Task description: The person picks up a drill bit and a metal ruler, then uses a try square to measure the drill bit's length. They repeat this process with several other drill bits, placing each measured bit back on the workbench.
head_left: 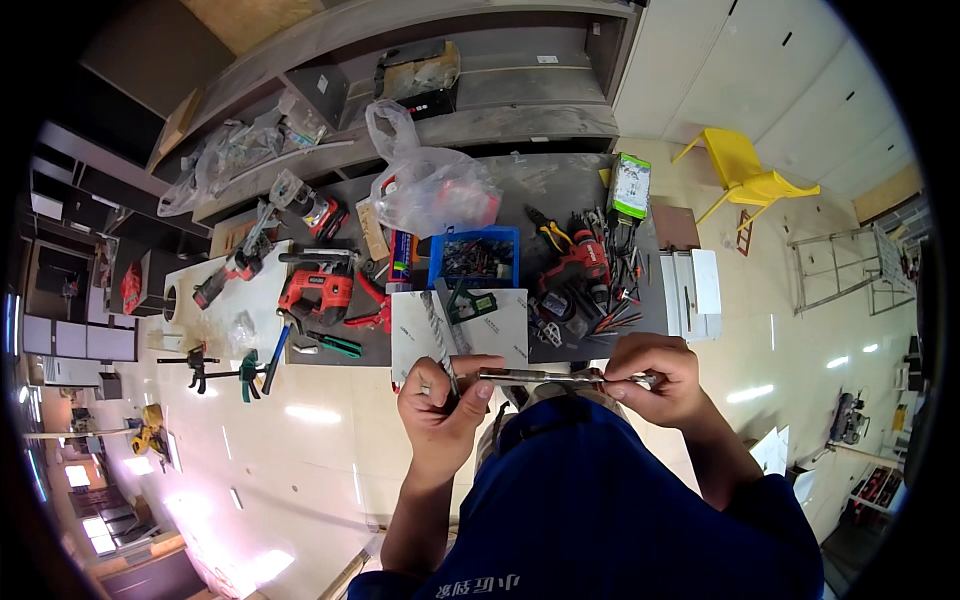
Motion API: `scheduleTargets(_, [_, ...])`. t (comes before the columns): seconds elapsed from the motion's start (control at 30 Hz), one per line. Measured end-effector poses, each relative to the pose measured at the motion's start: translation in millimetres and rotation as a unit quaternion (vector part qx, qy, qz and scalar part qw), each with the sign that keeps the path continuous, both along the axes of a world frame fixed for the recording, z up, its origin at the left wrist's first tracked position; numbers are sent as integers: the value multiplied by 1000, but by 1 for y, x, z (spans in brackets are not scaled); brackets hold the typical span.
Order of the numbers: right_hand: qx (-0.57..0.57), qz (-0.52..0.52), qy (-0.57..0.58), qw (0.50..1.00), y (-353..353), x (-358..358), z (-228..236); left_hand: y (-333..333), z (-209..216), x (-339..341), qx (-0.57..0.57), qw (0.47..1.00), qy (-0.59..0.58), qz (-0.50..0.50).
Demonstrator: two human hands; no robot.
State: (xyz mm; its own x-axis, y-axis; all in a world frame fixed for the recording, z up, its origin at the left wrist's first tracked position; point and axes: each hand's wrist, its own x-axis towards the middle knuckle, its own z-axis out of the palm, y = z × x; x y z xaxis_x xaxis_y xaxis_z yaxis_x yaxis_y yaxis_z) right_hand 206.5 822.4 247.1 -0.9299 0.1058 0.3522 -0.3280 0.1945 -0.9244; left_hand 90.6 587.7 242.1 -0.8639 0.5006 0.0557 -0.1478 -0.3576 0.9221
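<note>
Metal rod [535, 377] is gripped at both ends, lying left to right: left hand [443, 395] and right hand [655, 375] closed round it, near the counter [560, 190].

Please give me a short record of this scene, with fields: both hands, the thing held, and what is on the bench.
left hand: grips one end of the metal rod
right hand: pinches the other end of it
metal rod: thin, level, spans between the hands
bench: grey, cluttered
on bench: red drill, blue bin, plastic bag, pliers
beside bench: yellow chair
</note>
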Motion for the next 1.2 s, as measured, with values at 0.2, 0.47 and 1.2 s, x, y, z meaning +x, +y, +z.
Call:
scheduleTargets(0.2, [-30, -38, 5, 999, -37, 6, 3, -27, -2, -5, 11, 998, 57, 0])
scheduleTargets(0.47, [-52, -45, -11, 998, -57, 17, 3, -37, 10, -15, 39, 998, 19, -47])
scheduleTargets(1.2, [-187, -429, -468, 750, 116, 124, -380, -19, -184, 5, -332, 939, -26, -87])
